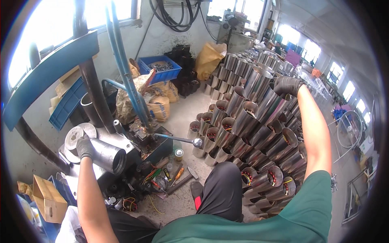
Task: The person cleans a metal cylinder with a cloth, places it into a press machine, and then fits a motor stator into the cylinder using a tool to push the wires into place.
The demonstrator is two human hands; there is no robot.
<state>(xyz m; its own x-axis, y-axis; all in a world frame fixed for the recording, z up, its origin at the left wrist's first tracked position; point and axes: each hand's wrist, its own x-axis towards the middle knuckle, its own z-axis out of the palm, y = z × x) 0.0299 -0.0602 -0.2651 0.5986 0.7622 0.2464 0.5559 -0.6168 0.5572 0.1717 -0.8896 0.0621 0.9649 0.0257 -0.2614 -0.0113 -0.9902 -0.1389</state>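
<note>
My left hand (pixel 84 147), in a dark glove, is closed at the edge of a round grey metal disc (pixel 73 137). Beside it, a thick metal cylinder (pixel 106 156) lies on its side on the machine's metal plate, its hollow end facing right. Its fingertips are partly hidden. Out to the right, my gloved right hand (pixel 288 86) is closed over the upper rim of a shiny steel tube (pixel 270 104). That tube is among many upright steel tubes (pixel 248 113), several with red parts and coloured wires inside.
A blue frame (pixel 52 77) and dark posts rise above the machine. A lever with a ball end (pixel 197 142) juts toward the tubes. On the floor are a hammer (pixel 192 173), screwdrivers and a spray can (pixel 178 153). Sacks (pixel 159 107) and a blue crate (pixel 160 69) stand behind.
</note>
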